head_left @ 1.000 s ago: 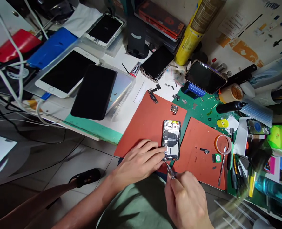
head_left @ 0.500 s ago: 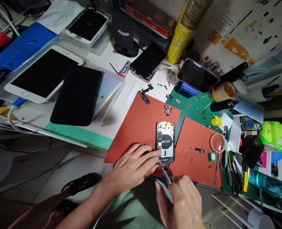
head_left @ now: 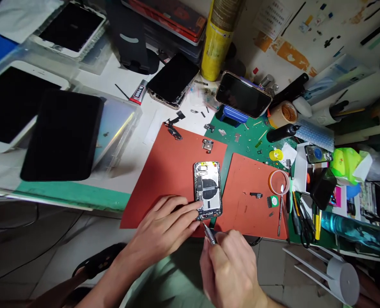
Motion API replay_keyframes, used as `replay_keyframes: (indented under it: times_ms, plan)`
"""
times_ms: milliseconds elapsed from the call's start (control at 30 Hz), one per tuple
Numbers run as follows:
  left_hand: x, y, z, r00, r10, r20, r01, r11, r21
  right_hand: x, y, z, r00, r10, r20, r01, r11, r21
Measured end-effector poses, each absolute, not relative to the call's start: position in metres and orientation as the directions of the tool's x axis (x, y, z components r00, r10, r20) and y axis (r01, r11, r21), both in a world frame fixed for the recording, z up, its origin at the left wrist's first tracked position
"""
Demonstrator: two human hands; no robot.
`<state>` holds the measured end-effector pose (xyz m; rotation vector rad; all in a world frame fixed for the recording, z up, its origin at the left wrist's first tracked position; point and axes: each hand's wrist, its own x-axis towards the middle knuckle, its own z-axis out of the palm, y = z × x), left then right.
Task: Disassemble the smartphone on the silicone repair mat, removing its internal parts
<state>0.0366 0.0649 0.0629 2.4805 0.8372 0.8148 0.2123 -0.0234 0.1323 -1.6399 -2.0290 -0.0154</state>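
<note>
An opened phone body [head_left: 211, 190] with bare inner parts lies on the red mat [head_left: 164, 171]. My left hand [head_left: 169, 222] rests flat at its lower left side, fingers stretched out and fingertips touching the frame. In my right hand [head_left: 230, 267] is a metal screwdriver [head_left: 209, 235], gripped with closed fingers. Its tip reaches the phone's lower left corner. Above the phone on the same mat sits a small metal part [head_left: 207, 145], and a dark flex part [head_left: 174, 130] lies at the mat's upper left.
On the right are a second red mat [head_left: 246, 196], a round tape ring [head_left: 278, 182], black scissors [head_left: 306, 231] and a blue bottle [head_left: 358, 226]. A phone on a stand [head_left: 244, 95] and a yellow can [head_left: 216, 51] stand behind. Dark screens lie at left.
The whole view has shifted, so the bench items appear further left. My right fingers are wrapped more closely round the screwdriver. My left hand keeps its place on the phone.
</note>
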Motion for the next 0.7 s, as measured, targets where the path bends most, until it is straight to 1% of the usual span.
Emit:
replay_keyframes:
  times_ms: [200, 367, 567, 700]
  plan:
    - [0.0371, 0.0680, 0.0616, 0.643, 0.633, 0.431, 0.404, -0.758, 0.512, 0.2135, -0.0203, 0.1323, -0.131, 0.897, 0.422, 0.923, 0.266, -0.279]
    - [0.0374, 0.0669, 0.0598, 0.627, 0.664, 0.407, 0.416, -0.728, 0.545, 0.2163, -0.0202, 0.1312, -0.116, 0.888, 0.444, 0.924, 0.261, -0.279]
    - [0.0364, 0.0645, 0.0579, 0.631, 0.667, 0.395, 0.443, -0.729, 0.523, 0.2188, -0.0237, 0.1294, -0.117, 0.894, 0.434, 0.907, 0.273, -0.319]
    - [0.0367, 0.0606, 0.0593, 0.626, 0.688, 0.368, 0.464, -0.707, 0.534, 0.2213, -0.0279, 0.1278, -0.101, 0.903, 0.419, 0.874, 0.282, -0.397]
